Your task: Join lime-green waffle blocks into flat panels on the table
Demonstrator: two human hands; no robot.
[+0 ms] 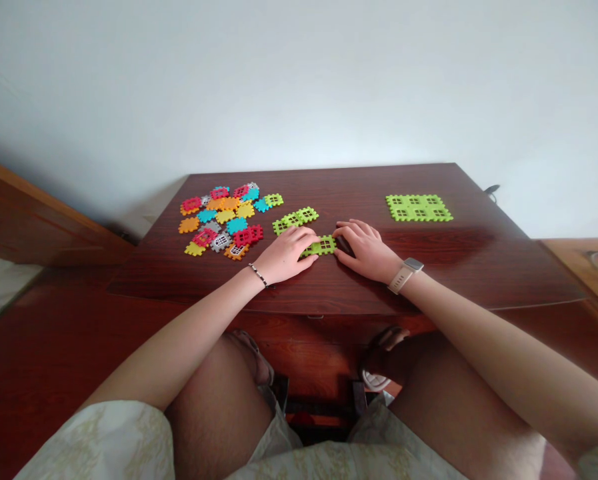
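Observation:
My left hand [287, 252] rests on the dark wooden table [339, 287], fingers curled over the left end of a small green waffle-block piece [323, 246]. My right hand [363, 248] presses its fingertips against the right end of the same piece, fingers bent. Just behind the hands lies a short strip of joined green blocks [295, 219]. A flat green panel of several joined blocks [418, 207] lies at the back right. A heap of several loose blocks [222, 219] in red, orange, yellow, blue and grey sits at the back left.
A lone green block [273, 199] lies at the heap's right edge. The table backs onto a pale wall. Lower wooden surfaces flank the table on both sides. My knees and a stool or footrest show below the front edge.

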